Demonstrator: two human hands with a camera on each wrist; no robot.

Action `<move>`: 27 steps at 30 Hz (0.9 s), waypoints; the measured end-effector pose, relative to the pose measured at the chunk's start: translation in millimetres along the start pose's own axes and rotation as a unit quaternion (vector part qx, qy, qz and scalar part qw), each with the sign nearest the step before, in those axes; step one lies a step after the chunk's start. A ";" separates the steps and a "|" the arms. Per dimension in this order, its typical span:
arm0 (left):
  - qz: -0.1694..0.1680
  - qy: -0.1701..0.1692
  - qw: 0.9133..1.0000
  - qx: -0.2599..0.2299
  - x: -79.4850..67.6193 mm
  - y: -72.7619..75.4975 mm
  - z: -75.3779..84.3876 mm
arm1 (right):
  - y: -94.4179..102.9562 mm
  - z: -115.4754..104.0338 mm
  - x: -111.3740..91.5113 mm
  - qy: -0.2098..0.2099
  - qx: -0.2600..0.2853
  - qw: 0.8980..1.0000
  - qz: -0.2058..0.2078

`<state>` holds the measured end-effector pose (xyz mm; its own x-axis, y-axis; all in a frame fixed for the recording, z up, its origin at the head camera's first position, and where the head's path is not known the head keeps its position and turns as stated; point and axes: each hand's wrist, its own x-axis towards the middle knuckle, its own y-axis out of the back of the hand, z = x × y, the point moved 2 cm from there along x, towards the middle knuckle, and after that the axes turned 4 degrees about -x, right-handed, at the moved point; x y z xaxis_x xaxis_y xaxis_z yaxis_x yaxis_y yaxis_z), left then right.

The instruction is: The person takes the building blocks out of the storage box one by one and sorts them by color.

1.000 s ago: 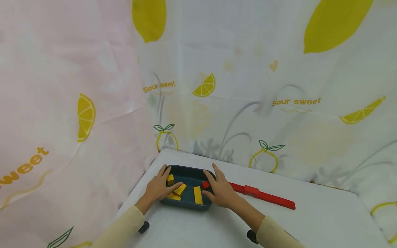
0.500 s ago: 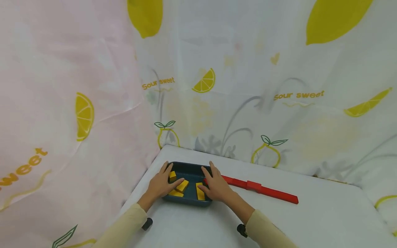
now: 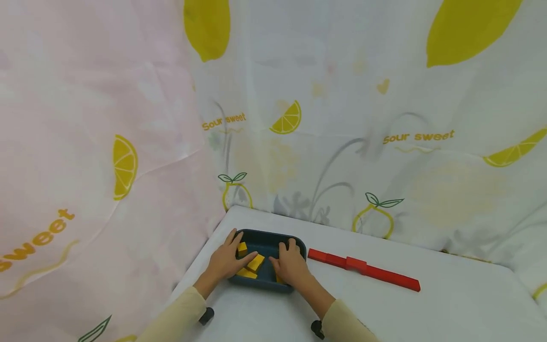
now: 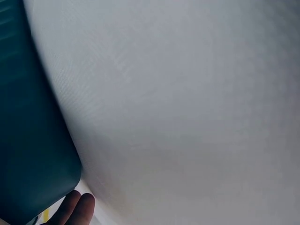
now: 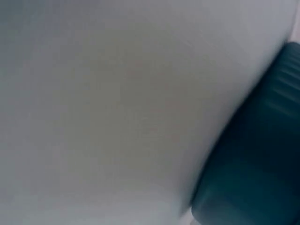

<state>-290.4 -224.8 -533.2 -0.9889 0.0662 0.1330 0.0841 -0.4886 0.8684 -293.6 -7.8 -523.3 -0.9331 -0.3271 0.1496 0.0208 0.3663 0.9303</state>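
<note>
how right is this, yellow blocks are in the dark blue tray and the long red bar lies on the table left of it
Not left: the head view shows the long red bar right of the dark blue tray. The yellow blocks are inside.

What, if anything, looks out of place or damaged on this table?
Nothing looks spilled or damaged. The yellow blocks lie jumbled in the blue tray, and the red row bulges near its middle, breaking its straight line.

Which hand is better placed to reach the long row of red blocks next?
Likely your right hand: it's over the dark blue rectangular tray, at the end nearest the red row; your left hand is at the opposite end.
</note>
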 end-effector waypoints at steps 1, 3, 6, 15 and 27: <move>0.000 0.000 1.000 0.000 -1.1 -1.1 0.6 | -1.4 0.4 -0.8 -0.007 0.015 1.000 0.001; 0.003 0.001 1.000 0.000 -2.5 -2.6 1.3 | -3.9 1.0 -1.0 -0.021 0.041 0.999 0.009; 0.004 0.000 1.000 -0.001 -2.7 -2.9 2.6 | -6.3 0.8 0.3 -0.042 0.058 0.997 0.025; 0.000 -0.006 1.000 0.002 1.1 -0.1 3.6 | -3.4 -3.4 5.7 -0.164 0.156 0.974 0.018; 0.001 -0.003 1.000 0.009 0.0 2.0 4.8 | -15.0 -0.2 20.7 -0.170 0.190 0.967 -0.024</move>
<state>-289.7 -221.6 -529.1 -0.9880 0.0697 0.1381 0.0891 -0.4733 0.8764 -313.2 -20.2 -534.1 -0.9952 -0.0700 -0.0686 -0.0979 0.6733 0.7329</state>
